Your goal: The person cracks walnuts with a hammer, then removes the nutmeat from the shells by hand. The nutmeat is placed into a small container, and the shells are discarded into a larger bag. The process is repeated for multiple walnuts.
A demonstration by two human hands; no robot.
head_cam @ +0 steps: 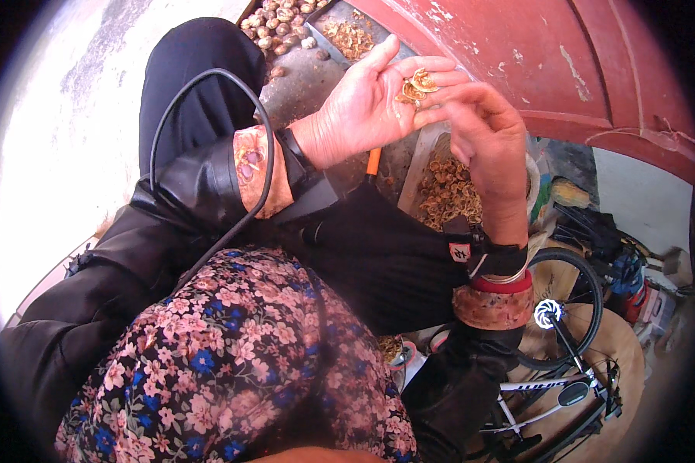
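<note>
My left hand (370,110) is palm up with its fingers stretched to the right. Across the fingers lie a few pale golden, curled walnut pieces (418,85). My right hand (489,136) is bent over the left fingertips, its fingers curled and partly blurred. One right finger reaches close to the pieces; whether it touches them I cannot tell. Below the hands stands a pale plastic bin (412,176) that holds many brown curled pieces (448,191), partly covered by the right hand and wrist.
Whole walnuts (275,26) lie at the top, beside a metal tray (327,43) of light broken pieces (350,39). A red painted panel (544,63) borders the upper right. At right is a bicycle (555,370). A black cable (260,110) loops over the left sleeve. An orange handle (374,161) shows below the left hand.
</note>
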